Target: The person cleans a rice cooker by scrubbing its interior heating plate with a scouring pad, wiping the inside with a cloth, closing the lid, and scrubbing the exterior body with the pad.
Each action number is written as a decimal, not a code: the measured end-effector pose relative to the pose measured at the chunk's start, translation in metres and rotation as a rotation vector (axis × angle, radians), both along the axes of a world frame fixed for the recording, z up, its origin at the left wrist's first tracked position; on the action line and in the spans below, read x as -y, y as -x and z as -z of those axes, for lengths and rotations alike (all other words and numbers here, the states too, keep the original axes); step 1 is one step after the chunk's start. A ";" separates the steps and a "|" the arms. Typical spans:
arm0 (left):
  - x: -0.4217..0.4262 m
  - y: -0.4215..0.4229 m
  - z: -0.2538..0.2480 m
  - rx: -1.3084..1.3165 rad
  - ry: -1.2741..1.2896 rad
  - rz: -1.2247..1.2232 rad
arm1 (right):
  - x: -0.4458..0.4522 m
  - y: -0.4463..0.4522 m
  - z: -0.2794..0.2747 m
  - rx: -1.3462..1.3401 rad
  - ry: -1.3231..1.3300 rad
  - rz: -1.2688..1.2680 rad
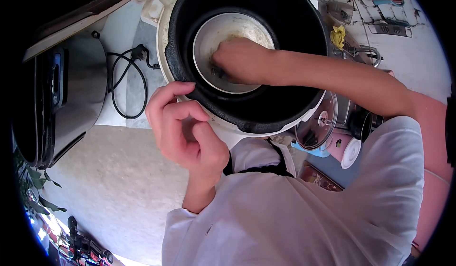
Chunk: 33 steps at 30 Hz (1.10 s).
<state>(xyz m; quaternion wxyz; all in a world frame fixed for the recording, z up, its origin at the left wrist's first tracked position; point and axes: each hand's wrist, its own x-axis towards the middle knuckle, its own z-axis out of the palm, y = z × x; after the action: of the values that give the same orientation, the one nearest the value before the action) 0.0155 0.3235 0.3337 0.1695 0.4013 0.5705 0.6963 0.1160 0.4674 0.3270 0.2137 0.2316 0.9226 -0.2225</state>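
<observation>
A large cooker with a black inner wall [294, 19] and a pale outer rim stands in front of me. Down inside it is a round, light metal base [204, 42]. My right hand [242, 60] reaches in from the right and presses on that base with its fingers closed; a small dark thing shows under them, too hidden to name. Beside the cooker's near left edge, my left hand [183, 125] is loosely curled, its fingers apart and nothing in them. One of its fingertips is at the black rim.
On the left stands a silver and black appliance [78, 76], with a black cable and plug [137, 52] next to it. A glass lid [317, 123], a pink container [338, 145] and a yellow crumpled item [338, 37] are on the right.
</observation>
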 end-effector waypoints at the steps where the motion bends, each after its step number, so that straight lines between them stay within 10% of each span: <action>1: 0.000 0.000 0.000 0.001 0.006 -0.003 | -0.001 0.004 0.000 -0.013 -0.053 0.022; 33: 0.000 -0.001 0.000 -0.030 0.010 -0.028 | 0.002 -0.015 0.002 0.058 -0.010 0.010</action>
<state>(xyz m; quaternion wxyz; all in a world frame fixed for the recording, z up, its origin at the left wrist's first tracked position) 0.0169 0.3230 0.3335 0.1531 0.4027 0.5821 0.6896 0.1306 0.4655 0.3250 0.2380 0.2437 0.9159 -0.2123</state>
